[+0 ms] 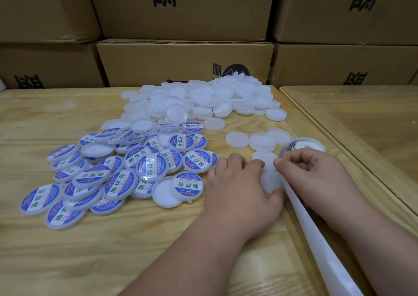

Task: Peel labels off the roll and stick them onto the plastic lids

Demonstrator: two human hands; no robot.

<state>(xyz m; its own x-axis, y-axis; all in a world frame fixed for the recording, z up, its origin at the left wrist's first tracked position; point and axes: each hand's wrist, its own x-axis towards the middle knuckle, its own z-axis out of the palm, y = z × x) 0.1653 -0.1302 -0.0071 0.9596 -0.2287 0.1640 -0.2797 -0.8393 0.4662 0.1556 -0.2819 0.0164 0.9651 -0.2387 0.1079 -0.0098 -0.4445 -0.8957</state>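
My left hand [239, 182] lies over a bare white lid [270, 180] on the table, fingers and thumb curled round its rim. My right hand [316, 171] sits just right of it, fingers curled, pinching at the label strip near the roll [303, 146]. An empty white backing strip [316, 234] trails from under that hand toward the bottom right. Three loose bare lids [237, 139] lie just beyond my hands. A heap of blue-and-white labelled lids [117, 167] covers the left middle. A large pile of plain white lids [203, 99] sits at the back.
Stacked brown cardboard boxes [185, 63] wall off the far side of the wooden table [113, 250]. A second table with a glass top [362, 115] adjoins on the right, its raised edge running diagonally past the roll.
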